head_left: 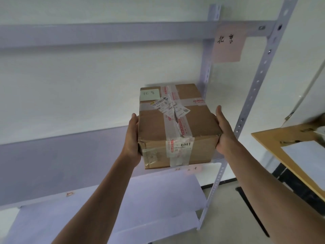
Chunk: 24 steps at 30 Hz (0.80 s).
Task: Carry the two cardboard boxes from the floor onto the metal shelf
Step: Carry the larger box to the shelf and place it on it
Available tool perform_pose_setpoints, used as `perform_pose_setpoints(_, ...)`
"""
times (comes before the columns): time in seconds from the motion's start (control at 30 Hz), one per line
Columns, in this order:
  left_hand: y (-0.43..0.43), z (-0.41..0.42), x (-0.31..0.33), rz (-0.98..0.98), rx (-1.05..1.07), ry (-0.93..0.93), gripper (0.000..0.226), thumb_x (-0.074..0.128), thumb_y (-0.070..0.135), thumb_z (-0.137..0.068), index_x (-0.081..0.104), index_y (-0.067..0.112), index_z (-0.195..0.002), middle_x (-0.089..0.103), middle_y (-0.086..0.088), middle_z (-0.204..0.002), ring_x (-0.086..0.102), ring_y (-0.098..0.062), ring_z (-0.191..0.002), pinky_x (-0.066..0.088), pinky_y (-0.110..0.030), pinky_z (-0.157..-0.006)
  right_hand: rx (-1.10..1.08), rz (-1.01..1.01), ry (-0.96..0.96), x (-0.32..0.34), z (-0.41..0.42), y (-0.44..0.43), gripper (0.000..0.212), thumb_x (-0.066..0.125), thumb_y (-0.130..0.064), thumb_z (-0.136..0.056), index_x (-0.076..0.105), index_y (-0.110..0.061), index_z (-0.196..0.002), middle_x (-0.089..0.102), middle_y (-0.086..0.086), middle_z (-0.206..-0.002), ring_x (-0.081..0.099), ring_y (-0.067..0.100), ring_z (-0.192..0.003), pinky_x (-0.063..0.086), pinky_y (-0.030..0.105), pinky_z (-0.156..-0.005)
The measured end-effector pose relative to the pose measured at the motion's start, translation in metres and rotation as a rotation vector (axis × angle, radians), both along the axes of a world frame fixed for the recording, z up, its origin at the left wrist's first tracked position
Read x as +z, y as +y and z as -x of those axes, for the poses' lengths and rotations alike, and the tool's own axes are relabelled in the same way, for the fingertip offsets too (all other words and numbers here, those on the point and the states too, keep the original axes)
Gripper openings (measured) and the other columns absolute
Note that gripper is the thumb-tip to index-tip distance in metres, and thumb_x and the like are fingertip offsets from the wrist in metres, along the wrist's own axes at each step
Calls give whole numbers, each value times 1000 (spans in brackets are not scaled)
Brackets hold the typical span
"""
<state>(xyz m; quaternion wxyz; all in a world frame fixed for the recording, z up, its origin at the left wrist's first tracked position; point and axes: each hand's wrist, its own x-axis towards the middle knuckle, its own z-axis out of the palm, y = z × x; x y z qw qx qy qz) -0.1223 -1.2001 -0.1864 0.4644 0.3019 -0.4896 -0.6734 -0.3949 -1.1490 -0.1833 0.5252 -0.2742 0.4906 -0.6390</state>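
One cardboard box (177, 127) in view; I saw no second. It sat partly on the middle tier of the metal shelf (52, 155), far end over the board near the right rear upright, near end overhanging toward me. Whether the base rested fully on the tier, I could not tell.

Left hand (132, 138) pressed flat on the left side wall, right hand (224, 136) flat on the right wall, thumbs up along the top edges. A squeeze grip from both sides, which I judged suited a taped carton with no handles.

Counted: one green slip (149, 95) on the box lid, one pink note (228, 44) on the upper beam, both with the same two handwritten characters. I took this as the reason for this bay. One torn shipping label (168, 107), crossed tape strips, "6141" on the front.

Three shelf tiers visible. One wooden table (274, 140) at right.
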Motion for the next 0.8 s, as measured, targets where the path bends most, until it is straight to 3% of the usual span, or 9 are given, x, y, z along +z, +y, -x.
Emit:
perform_pose_setpoints(0.2, -10, 17, -17, 15, 64, -50, 75, 13, 57, -113, 59, 12, -150, 68, -22, -142, 67, -43, -129, 55, -57, -104, 49, 6, -46, -11, 21, -28, 67, 38, -70, -98, 71, -17, -125, 82, 4, -97, 80, 22, -84, 63, 32, -65)
perform_pose_setpoints(0.4, -11, 29, -40, -26, 114, -97, 76, 16, 63, -110, 59, 15, -150, 68, -23, -143, 65, -48, -130, 54, -62, -104, 151, -12, -77, -31, 32, -43, 63, 39, -68, -99, 75, -19, -114, 82, 7, -100, 79, 25, -86, 63, 33, -65)
perform_pose_setpoints(0.5, -7, 36, -46, -77, 143, -105, 77, 16, 62, -110, 62, 12, -147, 74, -19, -133, 71, -45, -120, 62, -53, -90, 187, -6, -86, -50, 35, -45, 65, 37, -69, -99, 74, -22, -123, 77, 12, -118, 77, 30, -100, 63, 39, -77)
perform_pose_setpoints(0.6, -3, 44, -45, -96, 194, -73, 72, 17, 58, -111, 67, 14, -138, 83, -9, -113, 82, -28, -97, 65, -38, -72, 228, 9, -118, -61, 37, -44, 65, 32, -67, -101, 77, -24, -118, 79, 9, -115, 76, 29, -101, 63, 39, -79)
perform_pose_setpoints(0.7, -3, 45, -46, -111, 210, -50, 68, 18, 58, -111, 70, 19, -129, 85, -6, -106, 83, -24, -89, 65, -35, -68, 229, 22, -107, -63, 38, -47, 64, 34, -66, -101, 76, -23, -120, 78, 10, -118, 74, 31, -106, 62, 41, -83)
perform_pose_setpoints(0.8, -1, 47, -47, -112, 218, -61, 70, 18, 59, -111, 69, 17, -134, 84, -7, -109, 83, -26, -90, 65, -36, -68, 232, 13, -76, -67, 41, -50, 67, 35, -69, -100, 71, -21, -131, 74, 12, -127, 68, 36, -119, 58, 47, -96)
